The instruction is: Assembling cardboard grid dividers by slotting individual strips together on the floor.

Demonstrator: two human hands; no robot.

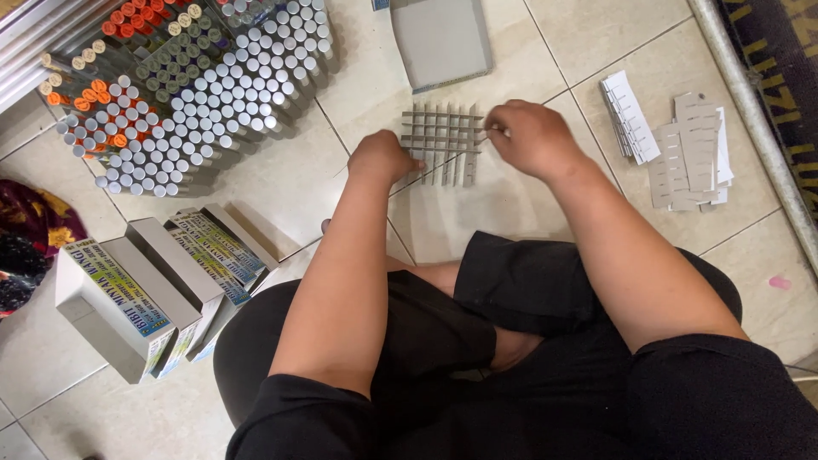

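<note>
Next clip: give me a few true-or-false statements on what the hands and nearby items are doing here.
1. Both hands, left hand and right hand, touch the grey cardboard grid. True.
2. The grid lies on a wooden table. False: it lies on the tiled floor.
3. Slotted card strips are stacked to the person's right. True.
4. The capped tubes all have orange caps. False: most are white, some orange.

I saw a grey cardboard grid [443,143] on the pale cream floor tiles [281,183]. Far left, the small tubes [183,94] had white, orange and dull green caps. The near-left boxes [136,294] were white with multicoloured printed labels. Right, the slotted strips [692,153] were grey and white. My clothing [545,375] was black.
</note>
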